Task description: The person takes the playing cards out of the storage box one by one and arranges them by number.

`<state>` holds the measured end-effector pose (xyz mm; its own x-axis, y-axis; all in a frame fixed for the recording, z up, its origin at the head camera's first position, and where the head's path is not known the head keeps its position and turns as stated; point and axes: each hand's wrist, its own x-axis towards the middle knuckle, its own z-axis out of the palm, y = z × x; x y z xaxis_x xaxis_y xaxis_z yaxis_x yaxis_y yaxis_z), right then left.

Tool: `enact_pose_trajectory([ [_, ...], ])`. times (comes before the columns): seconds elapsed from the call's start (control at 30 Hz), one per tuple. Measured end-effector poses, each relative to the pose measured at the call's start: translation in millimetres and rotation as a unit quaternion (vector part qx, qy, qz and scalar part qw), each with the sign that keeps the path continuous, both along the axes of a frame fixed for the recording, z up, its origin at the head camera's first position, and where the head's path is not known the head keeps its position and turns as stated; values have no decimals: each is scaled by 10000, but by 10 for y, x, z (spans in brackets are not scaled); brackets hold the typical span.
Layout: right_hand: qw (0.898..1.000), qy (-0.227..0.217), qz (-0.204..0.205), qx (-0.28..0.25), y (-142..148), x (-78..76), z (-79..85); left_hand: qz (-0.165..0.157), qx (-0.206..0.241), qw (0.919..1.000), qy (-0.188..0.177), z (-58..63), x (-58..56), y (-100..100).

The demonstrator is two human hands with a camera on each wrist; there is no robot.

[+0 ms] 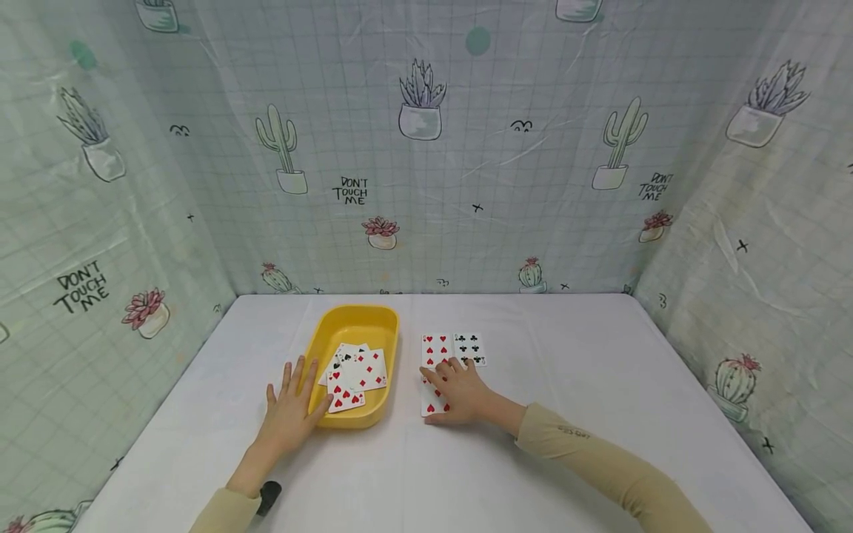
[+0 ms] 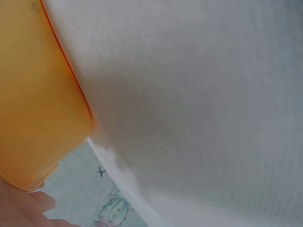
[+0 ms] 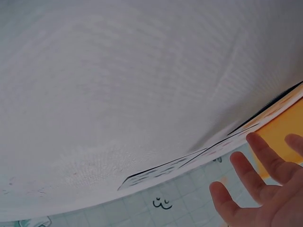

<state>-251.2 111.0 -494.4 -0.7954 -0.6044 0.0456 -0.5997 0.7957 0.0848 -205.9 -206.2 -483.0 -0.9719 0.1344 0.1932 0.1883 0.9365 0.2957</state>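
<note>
My right hand [image 1: 460, 391] lies over a red-heart playing card [image 1: 432, 406], its thumb at the near edge and a fingertip by the far left corner. Just beyond are another hearts card [image 1: 436, 348] and a clubs card [image 1: 470, 346], side by side and face up. In the right wrist view the fingers [image 3: 251, 177] are extended and spread. My left hand [image 1: 289, 411] rests with spread fingers along the left side of a yellow tray [image 1: 353, 424], thumb over its near rim. Inside the tray lie several overlapping face-up cards [image 1: 369, 370].
A white cloth covers the table [image 1: 566, 414], which ends at a patterned curtain [image 1: 426, 185] behind and at both sides. A small dark object [image 1: 269, 497] is beside the left wrist.
</note>
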Motion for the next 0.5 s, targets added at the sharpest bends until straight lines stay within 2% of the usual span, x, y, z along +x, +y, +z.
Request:
enact_pose_trajectory([
  [0.5, 9997, -151, 150, -96, 3, -9, 18, 6, 2, 10000, -64, -4, -6, 8],
])
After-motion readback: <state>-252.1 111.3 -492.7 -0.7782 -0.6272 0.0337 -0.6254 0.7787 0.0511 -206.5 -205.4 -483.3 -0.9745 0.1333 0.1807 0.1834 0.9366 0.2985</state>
